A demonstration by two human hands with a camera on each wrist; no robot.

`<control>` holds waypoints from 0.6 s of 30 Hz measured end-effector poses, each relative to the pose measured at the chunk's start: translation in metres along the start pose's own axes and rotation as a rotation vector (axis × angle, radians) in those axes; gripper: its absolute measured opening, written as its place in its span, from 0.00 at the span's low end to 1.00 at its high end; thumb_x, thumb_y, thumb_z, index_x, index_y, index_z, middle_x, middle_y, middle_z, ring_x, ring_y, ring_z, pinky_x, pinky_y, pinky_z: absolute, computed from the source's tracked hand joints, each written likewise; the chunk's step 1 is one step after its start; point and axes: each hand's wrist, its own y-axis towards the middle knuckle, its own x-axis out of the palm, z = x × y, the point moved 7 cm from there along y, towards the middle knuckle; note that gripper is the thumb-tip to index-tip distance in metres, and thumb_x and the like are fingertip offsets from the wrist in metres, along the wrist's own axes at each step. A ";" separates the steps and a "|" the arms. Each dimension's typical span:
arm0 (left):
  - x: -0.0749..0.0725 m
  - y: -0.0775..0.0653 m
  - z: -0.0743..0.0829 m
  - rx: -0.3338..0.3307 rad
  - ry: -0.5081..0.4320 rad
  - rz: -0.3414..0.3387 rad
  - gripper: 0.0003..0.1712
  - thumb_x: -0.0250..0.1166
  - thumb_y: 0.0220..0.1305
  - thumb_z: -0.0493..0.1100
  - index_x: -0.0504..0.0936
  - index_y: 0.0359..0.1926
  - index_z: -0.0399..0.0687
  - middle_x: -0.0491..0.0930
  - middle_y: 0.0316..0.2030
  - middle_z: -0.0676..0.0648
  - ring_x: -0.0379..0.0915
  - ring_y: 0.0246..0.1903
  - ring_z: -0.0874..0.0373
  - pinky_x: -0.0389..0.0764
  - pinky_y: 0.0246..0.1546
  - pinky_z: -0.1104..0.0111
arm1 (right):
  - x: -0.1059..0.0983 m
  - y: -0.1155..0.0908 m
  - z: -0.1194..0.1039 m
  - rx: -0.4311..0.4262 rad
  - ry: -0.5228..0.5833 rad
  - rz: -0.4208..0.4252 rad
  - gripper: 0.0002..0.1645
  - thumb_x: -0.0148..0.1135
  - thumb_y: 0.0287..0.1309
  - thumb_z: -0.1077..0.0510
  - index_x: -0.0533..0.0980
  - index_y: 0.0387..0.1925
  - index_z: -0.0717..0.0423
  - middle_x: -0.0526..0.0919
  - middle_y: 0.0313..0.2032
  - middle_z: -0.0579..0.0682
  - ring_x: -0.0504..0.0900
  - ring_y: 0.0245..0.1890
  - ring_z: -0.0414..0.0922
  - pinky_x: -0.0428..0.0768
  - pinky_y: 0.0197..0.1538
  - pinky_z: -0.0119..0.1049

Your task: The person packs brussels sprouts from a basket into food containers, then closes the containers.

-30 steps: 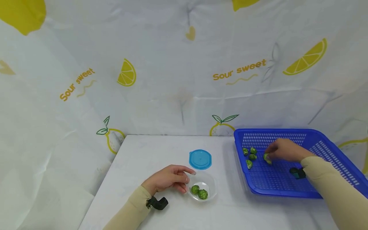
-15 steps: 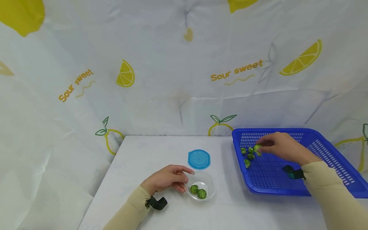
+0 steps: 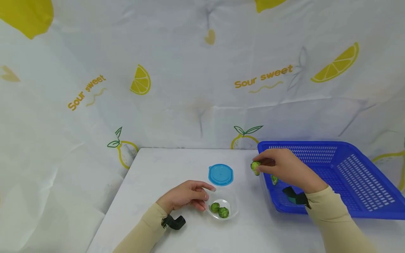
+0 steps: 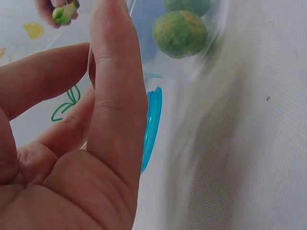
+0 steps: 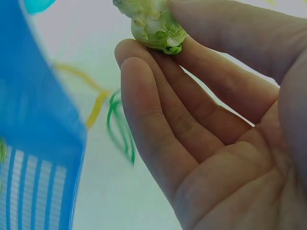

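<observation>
My right hand pinches a Brussels sprout between thumb and fingers, above the left rim of a blue basket. The right wrist view shows the held sprout pale green and leafy at its base. My left hand pinches the wall of a clear plastic bowl at its left side. Two Brussels sprouts lie in the bowl, the larger sprout beside the smaller sprout. Through the bowl wall they appear in the left wrist view, one sprout nearer.
A blue lid lies flat on the white table behind the bowl. Inside the basket one sprout shows near the left wall; my right hand hides the area around it. A lemon-printed sheet hangs behind the table.
My right hand has lifted the sprout from the basket floor and carried it left over the basket's rim. The left hand and the bowl have stayed in place.
</observation>
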 end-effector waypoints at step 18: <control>-0.001 0.000 0.001 0.000 -0.004 -0.015 0.22 0.66 0.76 0.36 0.82 0.68 0.44 0.85 0.38 0.45 0.89 0.32 0.59 0.94 0.41 0.66 | 0.082 0.014 -0.054 -0.190 0.084 -0.069 0.13 0.75 0.67 0.58 0.88 0.52 0.51 0.88 0.41 0.37 0.87 0.42 0.33 0.92 0.52 0.40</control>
